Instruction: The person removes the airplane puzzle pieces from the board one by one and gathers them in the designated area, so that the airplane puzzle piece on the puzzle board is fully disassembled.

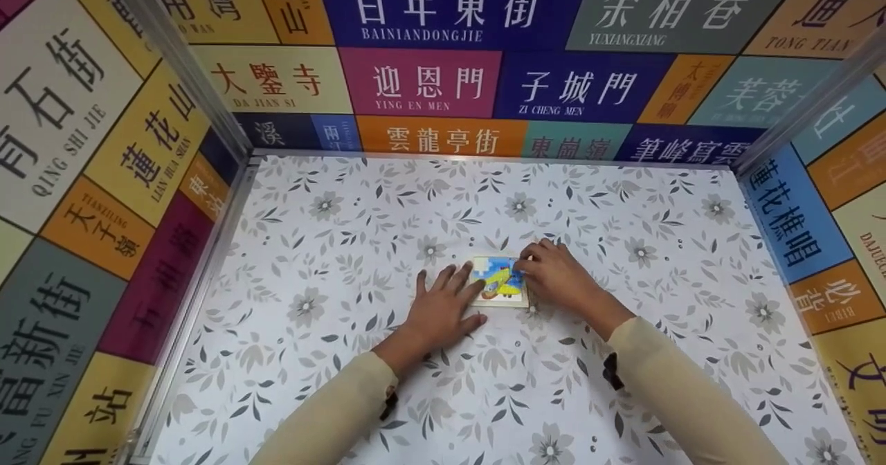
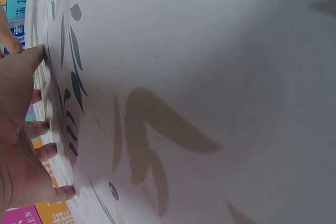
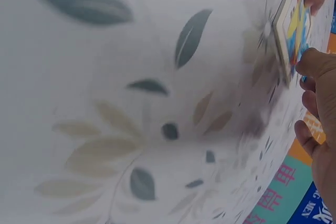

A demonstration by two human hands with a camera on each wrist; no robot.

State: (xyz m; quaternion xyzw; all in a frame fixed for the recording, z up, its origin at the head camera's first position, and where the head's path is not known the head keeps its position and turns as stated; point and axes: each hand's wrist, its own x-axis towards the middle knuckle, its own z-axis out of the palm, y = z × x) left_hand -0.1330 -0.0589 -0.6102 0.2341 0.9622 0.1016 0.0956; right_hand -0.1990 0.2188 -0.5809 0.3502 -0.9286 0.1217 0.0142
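Note:
A small jigsaw puzzle (image 1: 509, 290) with a yellow and blue picture lies flat on the table in a pale frame. Its upper left corner shows a bare cream patch. My left hand (image 1: 443, 307) lies with fingers spread over the puzzle's left side, its fingertips reaching the board and the table beside it. At the upper right corner, my right hand (image 1: 562, 277) pinches a small blue puzzle piece (image 3: 304, 78) between thumb and finger, close against the board. The fingers partly hide that corner. In the left wrist view the puzzle is mostly hidden behind the left hand (image 2: 18, 135).
A white cloth with grey flowers and leaves covers the table (image 1: 332, 368). Upright panels with coloured street-name signs (image 1: 422, 81) enclose it at the back and both sides. A clear-edged strip (image 1: 187, 313) runs along the left side.

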